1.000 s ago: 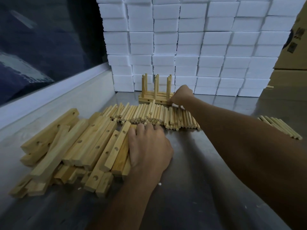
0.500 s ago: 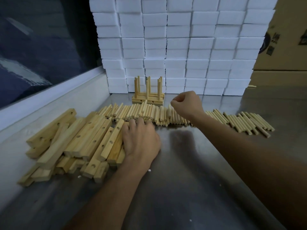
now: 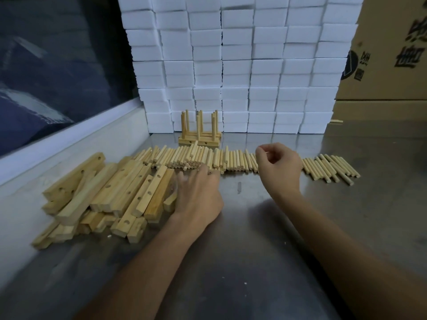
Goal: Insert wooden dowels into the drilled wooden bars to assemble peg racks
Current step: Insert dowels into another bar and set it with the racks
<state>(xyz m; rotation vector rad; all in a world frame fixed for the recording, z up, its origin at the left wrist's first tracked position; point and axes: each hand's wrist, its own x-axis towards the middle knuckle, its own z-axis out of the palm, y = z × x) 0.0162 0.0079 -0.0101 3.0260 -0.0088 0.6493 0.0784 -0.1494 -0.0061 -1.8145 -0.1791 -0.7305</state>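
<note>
Withdrawn from the one finished rack (image 3: 199,132), my right hand (image 3: 278,166) hung curled, empty; my left hand (image 3: 198,192) lay flat beside drilled bars (image 3: 120,192), fingertips at dowels (image 3: 196,158).

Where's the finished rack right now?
The rack stands at the back of the table, left of centre, against the white blocks, just behind the dowels.

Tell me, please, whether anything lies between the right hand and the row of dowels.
Nothing visible does: the right hand hovers directly over the dowels, its curled fingers empty, with only air beneath.
</note>
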